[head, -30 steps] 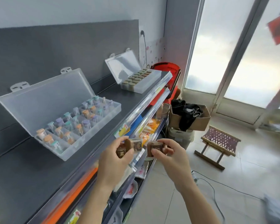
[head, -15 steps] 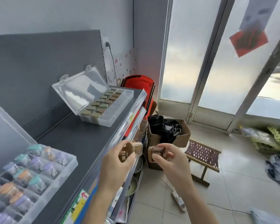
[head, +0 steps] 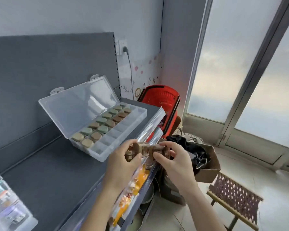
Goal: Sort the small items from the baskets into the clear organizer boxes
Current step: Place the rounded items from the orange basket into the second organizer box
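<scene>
Fingers [head: 167, 144] of your right hand [head: 175, 164] and left hand [head: 122, 162] pinched small brown-capped jars [head: 146, 150] end to end, just off the shelf [head: 48, 172] edge and near the clear organizer box [head: 132, 129]. Their shared long axis lay roughly level, left to right, with the caps apparently facing sideways. The box's two back rows held jars and its front row looked empty, so you likely had that row left to fill.

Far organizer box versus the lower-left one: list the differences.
The far organizer box holds tan, green and brown items; the lower-left box holds teal, purple and orange ones. The far box shows whole, the lower-left box cropped and blurred. Both are clear plastic on the grey shelf.
</scene>
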### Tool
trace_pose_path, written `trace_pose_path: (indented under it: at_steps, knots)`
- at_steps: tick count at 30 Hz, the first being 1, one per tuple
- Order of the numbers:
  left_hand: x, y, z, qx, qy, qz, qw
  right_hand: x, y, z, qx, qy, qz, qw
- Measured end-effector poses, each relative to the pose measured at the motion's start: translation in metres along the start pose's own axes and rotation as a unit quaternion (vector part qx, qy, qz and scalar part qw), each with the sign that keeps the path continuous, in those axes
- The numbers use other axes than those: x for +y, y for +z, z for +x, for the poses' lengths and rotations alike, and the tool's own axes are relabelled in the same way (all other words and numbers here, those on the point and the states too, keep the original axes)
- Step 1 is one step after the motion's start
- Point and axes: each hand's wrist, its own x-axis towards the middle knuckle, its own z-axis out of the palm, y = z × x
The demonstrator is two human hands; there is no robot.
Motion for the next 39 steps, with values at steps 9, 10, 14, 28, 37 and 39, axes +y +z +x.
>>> trace_pose_path:
  at_steps: [9, 10, 14, 28, 37, 39]
  knots:
    - [0.008, 0.04, 0.079, 0.106, -0.065, 0.042, 0.991, 0.011, -0.014, 0.121, -0.115, -0.031, 0.01, 0.993]
    - [0.007, 0.041, 0.086, 0.112, -0.067, 0.05, 0.99, 0.011, -0.012, 0.131, -0.125, -0.034, 0.014, 0.991]
    - [0.0, 0.042, 0.114, 0.149, -0.072, 0.073, 0.984, 0.014, 0.0, 0.168, -0.154, -0.034, 0.021, 0.987]
    - [-0.043, 0.032, 0.229, 0.157, -0.073, 0.107, 0.979, 0.024, 0.049, 0.275, -0.148, -0.01, 0.061, 0.987]
    - [-0.057, 0.038, 0.286, 0.148, -0.101, 0.182, 0.967, 0.022, 0.062, 0.342, -0.161, -0.005, 0.086, 0.983]
    - [-0.058, 0.039, 0.298, 0.135, -0.116, 0.194, 0.965, 0.024, 0.062, 0.358, -0.168, -0.012, 0.077, 0.983]
